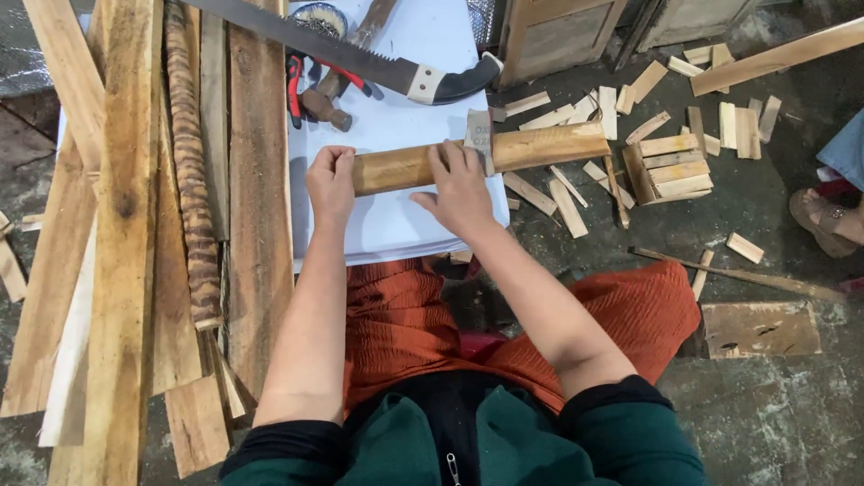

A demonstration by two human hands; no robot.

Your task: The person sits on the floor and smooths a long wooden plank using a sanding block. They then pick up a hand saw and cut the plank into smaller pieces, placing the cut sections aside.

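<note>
Under both hands, head view: a tan, round bamboo section (477, 155) lies flat on a white sheet-covered desk (405, 220). Long axis runs left-right across the body, far-right end tilted slightly up-frame.

Left hand (330, 184): at the near-left end of the bamboo, fingers curled over the end, closed on it as a clamp.
Right hand (461, 189): on the bamboo's mid-length, fingers spread over the top, pressing a small grey piece of sandpaper (479, 137) against the surface. Hand is narrow, flat on the work, holding the paper. Right hand is the nearer one to the uncovered stretch; that stretch extends rightward from its fingertips, past the desk edge.

Around:
- Beyond the hands, up-frame: a long-bladed handsaw with black-and-white handle (360, 56), blade angled off to the left; red-handled pliers (295, 85); a wooden-handled hammer (337, 90); a round wire brush (322, 18), partly hidden by the saw.
- Left of the left hand: a stack of long rough wooden planks (117, 225) and a dark-banded stick (191, 180), running near-far, just beside the desk edge.
- Right of the right hand, on the concrete floor (774, 414): scattered short split wood pieces (670, 166), well apart from the hands.
- Far right: another person's sandalled foot (823, 220).

Nothing lies on the bamboo itself besides the hands and paper. The saw handle is the closest obstacle, just beyond the bamboo, not touching.
</note>
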